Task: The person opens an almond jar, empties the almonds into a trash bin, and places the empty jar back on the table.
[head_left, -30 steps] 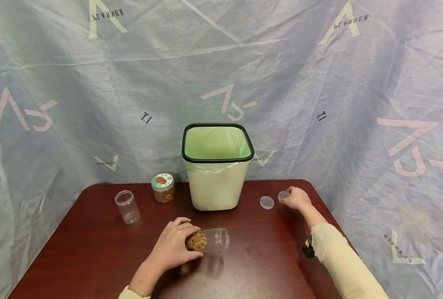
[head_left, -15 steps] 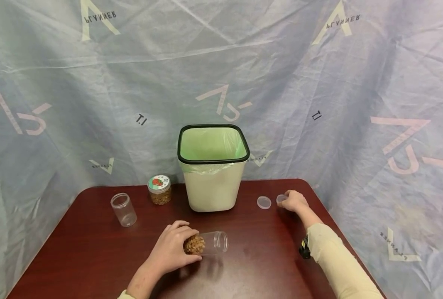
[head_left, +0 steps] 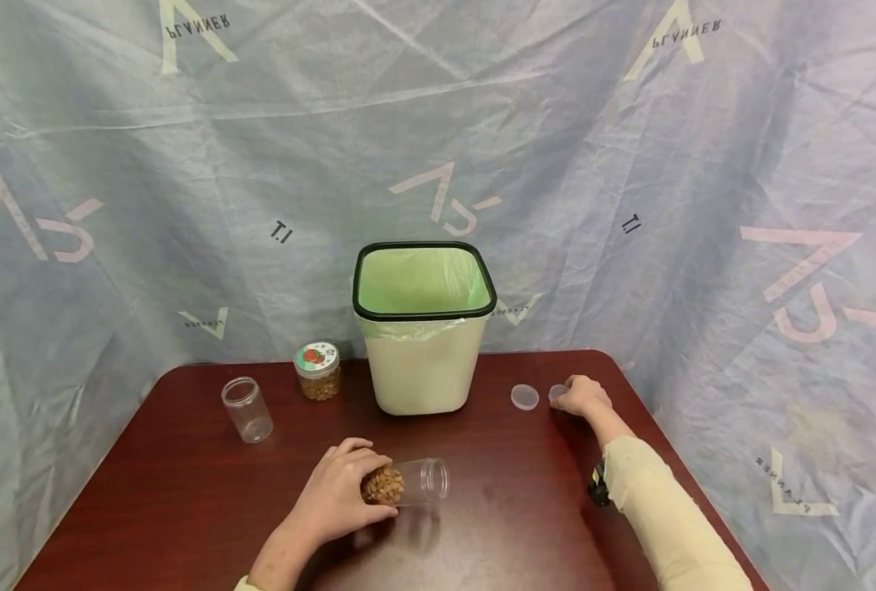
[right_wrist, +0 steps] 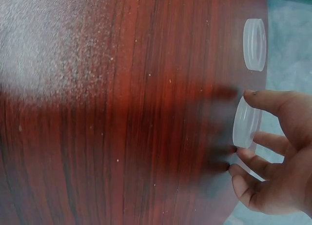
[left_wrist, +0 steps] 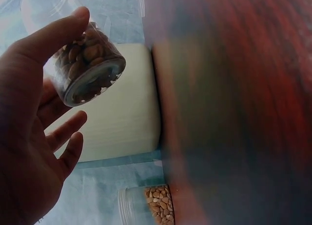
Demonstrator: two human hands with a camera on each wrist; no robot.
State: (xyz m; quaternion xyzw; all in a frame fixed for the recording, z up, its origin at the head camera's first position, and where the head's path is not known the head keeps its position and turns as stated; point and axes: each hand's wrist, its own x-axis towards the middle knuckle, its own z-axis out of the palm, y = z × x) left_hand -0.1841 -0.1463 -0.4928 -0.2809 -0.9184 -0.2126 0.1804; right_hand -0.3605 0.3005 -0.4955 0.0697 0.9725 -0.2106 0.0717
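My left hand [head_left: 337,488] grips a clear jar [head_left: 414,483] lying on its side, its mouth facing right. Brown nut-like pieces [head_left: 382,484] sit in its base end. In the left wrist view the thumb lies across the jar, while some lower fingers are off it. At the far right, my right hand [head_left: 588,398] holds a round clear lid [right_wrist: 245,122] by its edge, between thumb and fingers, as the right wrist view shows. A second clear lid [head_left: 525,397] lies on the table just left of it.
A pale bin [head_left: 424,369] with a black rim and green liner stands at the back middle. Left of it is a lidded jar [head_left: 319,373] of brown pieces, then a clear uncapped jar [head_left: 249,413]. The dark red table [head_left: 164,484] meets a grey cloth backdrop [head_left: 297,180].
The right hand and its lid have come slightly nearer the person, more level with the other lid. The left hand keeps its grip on the jar. The head view has shifted a little.
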